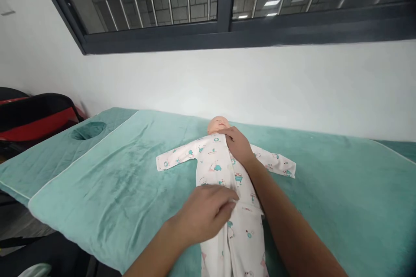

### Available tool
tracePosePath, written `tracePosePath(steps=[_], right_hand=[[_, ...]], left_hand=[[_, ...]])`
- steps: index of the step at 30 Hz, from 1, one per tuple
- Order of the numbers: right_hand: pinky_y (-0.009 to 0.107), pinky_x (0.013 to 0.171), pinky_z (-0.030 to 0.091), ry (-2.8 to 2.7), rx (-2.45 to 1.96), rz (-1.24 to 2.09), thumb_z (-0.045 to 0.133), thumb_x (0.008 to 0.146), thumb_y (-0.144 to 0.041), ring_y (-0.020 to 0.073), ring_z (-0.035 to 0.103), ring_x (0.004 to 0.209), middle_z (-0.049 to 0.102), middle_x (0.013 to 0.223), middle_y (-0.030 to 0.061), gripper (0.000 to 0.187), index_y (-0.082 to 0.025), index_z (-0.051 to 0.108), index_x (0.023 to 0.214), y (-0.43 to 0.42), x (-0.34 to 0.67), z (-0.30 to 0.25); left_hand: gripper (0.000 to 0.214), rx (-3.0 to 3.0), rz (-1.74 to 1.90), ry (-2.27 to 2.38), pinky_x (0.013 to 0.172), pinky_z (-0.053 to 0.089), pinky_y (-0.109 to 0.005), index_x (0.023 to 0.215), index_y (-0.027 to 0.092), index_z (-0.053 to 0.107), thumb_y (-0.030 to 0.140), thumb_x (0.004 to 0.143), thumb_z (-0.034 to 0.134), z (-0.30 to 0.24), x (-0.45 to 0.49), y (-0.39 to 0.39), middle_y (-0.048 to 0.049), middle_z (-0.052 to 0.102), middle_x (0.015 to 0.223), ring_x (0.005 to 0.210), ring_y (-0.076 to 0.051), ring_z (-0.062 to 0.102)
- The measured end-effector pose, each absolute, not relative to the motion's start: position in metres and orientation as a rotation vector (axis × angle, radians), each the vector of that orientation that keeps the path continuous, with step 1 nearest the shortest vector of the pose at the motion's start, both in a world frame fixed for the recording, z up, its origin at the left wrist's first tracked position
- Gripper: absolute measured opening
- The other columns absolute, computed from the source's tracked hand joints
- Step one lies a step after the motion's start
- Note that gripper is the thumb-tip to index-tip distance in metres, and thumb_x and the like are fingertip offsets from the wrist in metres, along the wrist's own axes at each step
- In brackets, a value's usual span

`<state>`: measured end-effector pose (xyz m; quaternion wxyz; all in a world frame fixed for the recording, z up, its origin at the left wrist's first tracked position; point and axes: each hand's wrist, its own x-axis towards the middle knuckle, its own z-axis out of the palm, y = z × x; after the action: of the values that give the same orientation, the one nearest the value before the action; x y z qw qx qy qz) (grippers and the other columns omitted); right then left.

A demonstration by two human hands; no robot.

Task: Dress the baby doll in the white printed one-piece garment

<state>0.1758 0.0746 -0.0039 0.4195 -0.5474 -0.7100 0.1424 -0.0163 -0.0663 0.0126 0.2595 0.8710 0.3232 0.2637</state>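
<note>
A baby doll (217, 124) lies on its back on a teal towel-covered table (123, 173), dressed in a white printed romper (212, 162) with both sleeves spread out sideways. My right hand (238, 143) rests on the doll's upper chest just below the chin, its fingers curled onto the romper's neckline. My left hand (204, 212) lies over the romper at the doll's waist, fingers bent and pinching at the front placket. The doll's legs run off the bottom edge of the view.
A round face hole (88, 130) is sunk in the table at the far left. A black and red chair (35, 117) stands beyond the table's left end. A white wall with a barred window (208, 4) runs behind.
</note>
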Motion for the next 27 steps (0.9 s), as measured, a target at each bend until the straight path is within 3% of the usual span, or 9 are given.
tracePosePath(steps=[3, 6, 9, 12, 17, 22, 27], right_hand=[[0.032, 0.096, 0.043, -1.778, -1.326, 0.364, 0.041, 0.087, -0.018, 0.0182, 0.058, 0.108, 0.061, 0.111, 0.0046, 0.035, -0.025, 0.071, 0.105, 0.076, 0.18, -0.008], [0.031, 0.086, 0.045, -1.695, -1.382, 0.294, 0.044, 0.086, -0.022, 0.0167, 0.059, 0.091, 0.059, 0.105, 0.0052, 0.029, -0.021, 0.067, 0.104, 0.074, 0.18, -0.004], [0.029, 0.07, 0.044, -1.644, -1.525, 0.281, 0.051, 0.085, -0.032, 0.0151, 0.055, 0.074, 0.057, 0.089, 0.0019, 0.014, -0.021, 0.059, 0.088, 0.067, 0.175, 0.007], [0.027, 0.06, 0.037, -1.728, -1.673, 0.32, 0.058, 0.08, -0.041, 0.0159, 0.052, 0.07, 0.055, 0.079, 0.0006, 0.021, -0.022, 0.049, 0.075, 0.059, 0.17, 0.019], [0.027, 0.058, 0.035, -1.746, -1.879, 0.356, 0.056, 0.082, -0.039, 0.0168, 0.052, 0.07, 0.058, 0.082, 0.0044, 0.02, -0.021, 0.049, 0.078, 0.055, 0.168, 0.029], [0.027, 0.056, 0.029, -1.74, -1.839, 0.287, 0.05, 0.083, -0.029, 0.0156, 0.047, 0.063, 0.055, 0.067, 0.0019, 0.021, -0.021, 0.046, 0.064, 0.061, 0.173, 0.023], [0.025, 0.054, 0.035, -1.376, -1.539, 0.669, 0.052, 0.082, -0.032, 0.0133, 0.048, 0.058, 0.058, 0.062, -0.0027, 0.017, -0.022, 0.059, 0.069, 0.068, 0.179, 0.015]], left_hand=[[0.022, 2.001, 0.984, 1.123, 0.068, 0.045, -0.026, 0.095, 0.023, 0.065, 0.029, 0.094, 0.044, 0.019, -0.021, -0.032, 0.0003, 0.07, 0.092, 0.074, -0.013, 0.06], [0.021, 1.866, 1.176, 1.369, 0.072, 0.045, -0.028, 0.094, 0.022, 0.068, 0.029, 0.09, 0.049, 0.021, -0.013, 0.018, -0.002, 0.07, 0.09, 0.077, -0.016, 0.06], [0.023, 1.929, 1.178, 1.401, 0.077, 0.046, -0.031, 0.096, 0.021, 0.07, 0.03, 0.088, 0.05, 0.02, 0.005, 0.066, -0.0046, 0.07, 0.096, 0.081, -0.018, 0.062], [0.025, 2.013, 1.071, 1.391, 0.076, 0.045, -0.032, 0.092, 0.022, 0.073, 0.034, 0.088, 0.05, 0.018, 0.023, 0.095, -0.0052, 0.072, 0.093, 0.08, -0.02, 0.062], [0.028, 1.953, 0.966, 1.287, 0.068, 0.043, -0.028, 0.077, 0.023, 0.072, 0.042, 0.086, 0.054, 0.019, 0.031, 0.103, -0.002, 0.071, 0.08, 0.075, -0.019, 0.061], [0.028, 1.82, 0.9, 1.207, 0.062, 0.039, -0.026, 0.086, 0.021, 0.073, 0.045, 0.082, 0.059, 0.02, 0.023, 0.097, -0.0007, 0.07, 0.08, 0.069, -0.016, 0.057], [0.025, 1.646, 1.073, 1.238, 0.062, 0.039, -0.025, 0.077, 0.017, 0.07, 0.041, 0.079, 0.063, 0.018, 0.024, 0.098, -0.0011, 0.066, 0.072, 0.065, -0.013, 0.054]])
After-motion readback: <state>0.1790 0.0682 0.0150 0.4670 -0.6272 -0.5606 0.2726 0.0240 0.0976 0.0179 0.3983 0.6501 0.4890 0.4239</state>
